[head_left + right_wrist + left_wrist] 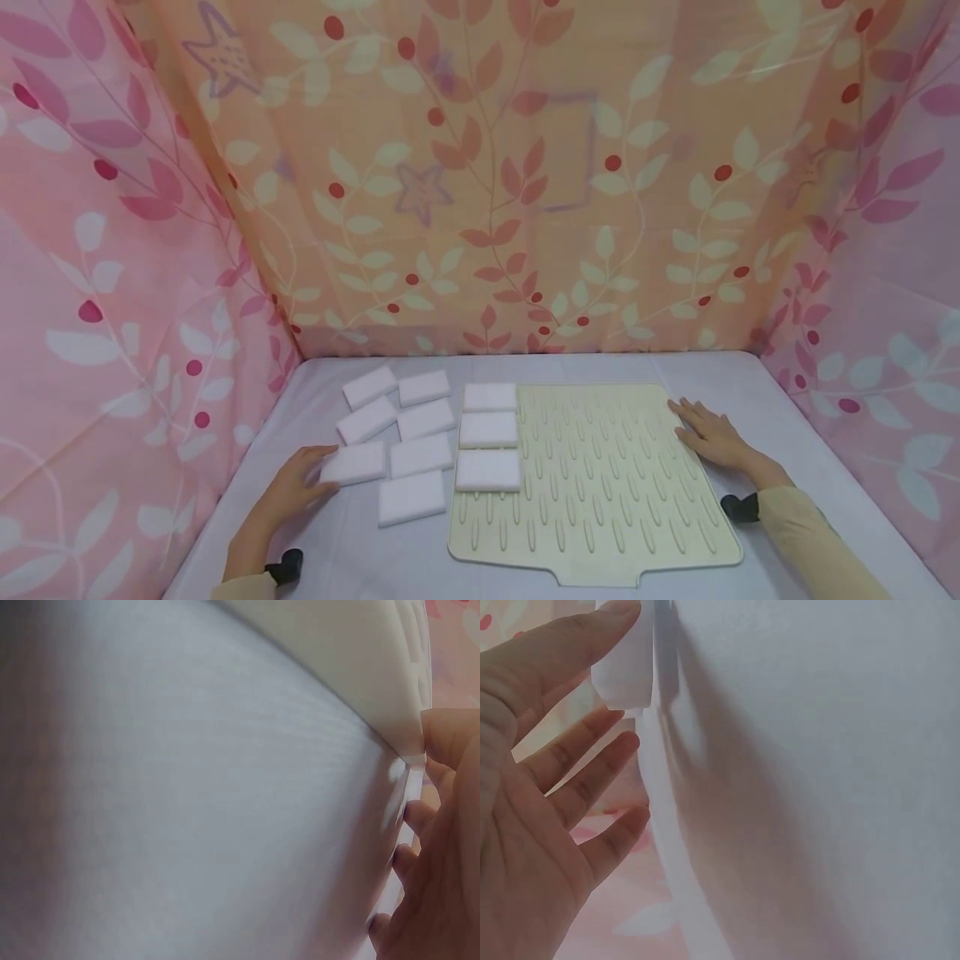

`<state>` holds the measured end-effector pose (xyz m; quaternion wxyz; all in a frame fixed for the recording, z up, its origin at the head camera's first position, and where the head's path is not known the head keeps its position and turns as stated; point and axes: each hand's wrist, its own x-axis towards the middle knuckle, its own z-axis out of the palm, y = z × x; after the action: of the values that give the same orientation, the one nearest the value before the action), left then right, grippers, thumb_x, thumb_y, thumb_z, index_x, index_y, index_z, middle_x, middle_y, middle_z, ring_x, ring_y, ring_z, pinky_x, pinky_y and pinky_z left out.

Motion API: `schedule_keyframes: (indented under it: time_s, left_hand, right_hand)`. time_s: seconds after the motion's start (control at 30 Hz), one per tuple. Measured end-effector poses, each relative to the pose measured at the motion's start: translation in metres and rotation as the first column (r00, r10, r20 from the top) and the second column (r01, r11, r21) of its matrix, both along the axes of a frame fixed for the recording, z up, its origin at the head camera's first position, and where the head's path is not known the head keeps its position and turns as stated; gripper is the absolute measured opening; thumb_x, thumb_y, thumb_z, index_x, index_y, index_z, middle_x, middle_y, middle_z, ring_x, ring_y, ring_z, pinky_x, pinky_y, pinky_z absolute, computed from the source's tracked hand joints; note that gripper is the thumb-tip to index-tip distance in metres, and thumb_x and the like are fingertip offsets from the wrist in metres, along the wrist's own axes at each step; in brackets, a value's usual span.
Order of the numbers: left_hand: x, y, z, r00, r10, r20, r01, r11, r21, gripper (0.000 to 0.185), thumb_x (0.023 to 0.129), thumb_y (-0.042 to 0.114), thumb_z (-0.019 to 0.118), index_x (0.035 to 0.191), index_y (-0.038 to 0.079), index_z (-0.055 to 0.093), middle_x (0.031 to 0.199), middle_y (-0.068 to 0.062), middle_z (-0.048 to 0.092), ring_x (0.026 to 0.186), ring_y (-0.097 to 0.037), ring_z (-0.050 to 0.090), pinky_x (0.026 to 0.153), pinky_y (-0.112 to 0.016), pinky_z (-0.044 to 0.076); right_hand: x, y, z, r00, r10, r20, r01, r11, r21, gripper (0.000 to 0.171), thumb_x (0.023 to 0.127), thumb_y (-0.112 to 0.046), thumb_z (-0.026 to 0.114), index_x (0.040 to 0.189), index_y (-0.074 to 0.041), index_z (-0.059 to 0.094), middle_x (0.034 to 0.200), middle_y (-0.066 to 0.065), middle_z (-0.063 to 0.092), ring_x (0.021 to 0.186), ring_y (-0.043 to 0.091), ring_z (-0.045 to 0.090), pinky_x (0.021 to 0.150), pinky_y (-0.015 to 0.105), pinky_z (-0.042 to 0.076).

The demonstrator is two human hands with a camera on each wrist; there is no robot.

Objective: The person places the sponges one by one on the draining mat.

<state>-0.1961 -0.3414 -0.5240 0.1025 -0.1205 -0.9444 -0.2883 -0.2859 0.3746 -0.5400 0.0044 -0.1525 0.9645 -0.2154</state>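
While the left grip (296,482) pinched a white rectangular foam-like block (356,463) by its left end, toward the left edge of the desk (390,567), its long axis ran rightward to a cream ridged plastic-looking board (600,557), another white block (422,456) between. Right grip (716,439) lay at the board's right edge, fingers extended.

From where I stand, no word, number or brand can be read anywhere. The only marks resembling signs are purple outlines, on the back curtain (517,250) rising behind the table's (708,375) far edge. A dotted star (222,57) sits near the curtain's upper left corner; a smaller star (423,192) shows lower down, left of its middle. Right of the middle there's a square-cornered outline (593,150), faint on its left side. A purple smudge (444,73) higher up is too blurred to make out.
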Motion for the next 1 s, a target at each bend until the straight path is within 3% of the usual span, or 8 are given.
schedule_keyframes:
  time_s: [0.37, 0.6, 0.83, 1.0]
  left_hand:
    - [0.013, -0.001, 0.016, 0.999, 0.027, -0.039, -0.027, 1.000, -0.001, 0.060, 0.068, 0.025, 0.081, 0.121, 0.005, 0.060, 0.114, -0.014, 0.057, 0.107, -0.035, 0.052, 0.091, -0.056, 0.037]
    - [0.019, 0.005, 0.027, 0.998, 0.058, 0.006, -0.058, 0.998, 0.001, 0.067, 0.071, 0.027, 0.079, 0.128, 0.005, 0.053, 0.116, -0.015, 0.054, 0.108, -0.035, 0.052, 0.092, -0.058, 0.039]
    - [0.020, 0.013, 0.030, 0.998, 0.041, -0.042, -0.040, 0.999, 0.018, 0.068, 0.070, 0.028, 0.081, 0.127, 0.003, 0.054, 0.114, -0.012, 0.053, 0.106, -0.031, 0.052, 0.089, -0.055, 0.042]
    - [0.021, 0.023, 0.030, 1.000, 0.016, -0.019, -0.015, 0.999, 0.038, 0.068, 0.069, 0.029, 0.081, 0.126, 0.003, 0.056, 0.114, -0.008, 0.051, 0.104, -0.027, 0.051, 0.089, -0.052, 0.043]
  right_hand:
    - [-0.001, 0.001, 0.004, 1.000, 0.000, 0.004, 0.000, 1.000, 0.001, 0.059, 0.095, -0.037, 0.046, 0.142, -0.005, 0.032, 0.145, 0.031, 0.023, 0.131, 0.055, 0.015, 0.096, 0.073, 0.003]
    - [-0.002, 0.003, 0.002, 1.000, 0.000, 0.007, 0.000, 1.000, 0.008, 0.059, 0.096, -0.038, 0.046, 0.143, -0.005, 0.032, 0.145, 0.031, 0.023, 0.131, 0.055, 0.015, 0.096, 0.073, 0.004]
    - [0.000, 0.001, 0.001, 1.000, -0.003, 0.008, 0.003, 1.000, 0.004, 0.059, 0.096, -0.038, 0.045, 0.143, -0.006, 0.031, 0.145, 0.031, 0.023, 0.131, 0.054, 0.014, 0.096, 0.073, 0.003]
    - [0.001, -0.001, 0.000, 1.000, 0.004, 0.010, -0.004, 1.000, -0.007, 0.059, 0.095, -0.037, 0.046, 0.143, -0.005, 0.031, 0.145, 0.031, 0.023, 0.131, 0.055, 0.014, 0.096, 0.073, 0.002]
